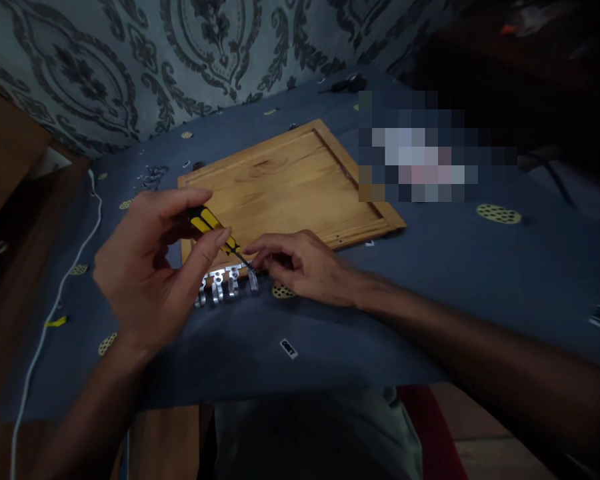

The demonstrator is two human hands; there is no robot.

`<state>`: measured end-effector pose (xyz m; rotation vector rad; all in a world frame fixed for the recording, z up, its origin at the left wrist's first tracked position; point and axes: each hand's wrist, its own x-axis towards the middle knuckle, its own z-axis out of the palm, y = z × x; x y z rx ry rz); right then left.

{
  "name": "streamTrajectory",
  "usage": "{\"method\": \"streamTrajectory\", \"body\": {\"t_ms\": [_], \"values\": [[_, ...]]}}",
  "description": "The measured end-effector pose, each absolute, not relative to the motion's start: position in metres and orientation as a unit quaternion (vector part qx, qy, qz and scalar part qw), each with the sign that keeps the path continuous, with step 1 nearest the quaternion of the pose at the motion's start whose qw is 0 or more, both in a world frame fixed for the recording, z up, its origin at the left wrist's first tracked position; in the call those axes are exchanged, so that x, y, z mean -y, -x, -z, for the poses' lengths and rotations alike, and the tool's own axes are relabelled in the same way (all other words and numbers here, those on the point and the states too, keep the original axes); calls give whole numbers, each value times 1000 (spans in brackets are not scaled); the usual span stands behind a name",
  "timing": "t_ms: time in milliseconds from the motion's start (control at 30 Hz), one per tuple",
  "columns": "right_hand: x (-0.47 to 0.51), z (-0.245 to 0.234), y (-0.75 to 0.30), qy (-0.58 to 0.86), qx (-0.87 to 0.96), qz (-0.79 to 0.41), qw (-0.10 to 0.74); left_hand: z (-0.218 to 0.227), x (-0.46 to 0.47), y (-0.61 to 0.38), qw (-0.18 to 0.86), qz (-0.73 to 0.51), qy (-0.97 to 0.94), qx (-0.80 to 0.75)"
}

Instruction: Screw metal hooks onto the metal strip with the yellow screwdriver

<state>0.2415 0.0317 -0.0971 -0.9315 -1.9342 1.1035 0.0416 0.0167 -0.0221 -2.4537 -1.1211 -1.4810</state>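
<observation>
My left hand (157,260) is closed round a screwdriver (214,228) with a yellow and black handle, held at a slant. Its tip points down at the right part of a silver metal hook rail (233,272), which lies along the near edge of a framed wooden board (270,193). Several curved hooks hang from that rail towards me. Beside the screwdriver tip, my right hand (307,267) has its fingers curled together at the board's edge. Whatever they pinch is hidden.
A dark blue patterned cloth (340,340) covers the table. Left of the board runs a white cable (75,263), with a small yellow piece (57,322) near it. A dark tool (347,84) lies at the back. A pixelated patch (420,157) hides things at right.
</observation>
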Motion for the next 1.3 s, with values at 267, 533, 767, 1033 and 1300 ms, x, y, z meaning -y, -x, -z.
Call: {"method": "streamTrajectory", "body": {"t_ms": [267,533,767,1033,1300], "values": [[-32,97,-241,369,750,-423,351,25,-18,-42,5,497,782,377],[-31,97,-241,369,747,-424,355,25,-18,-42,49,488,794,358],[-31,98,-241,364,743,-428,362,24,-17,-42,22,492,784,377],[-31,99,-241,363,743,-427,365,23,-16,-44,27,496,793,353],[-30,97,-240,370,744,-424,359,23,-17,-43,36,488,793,362]]}}
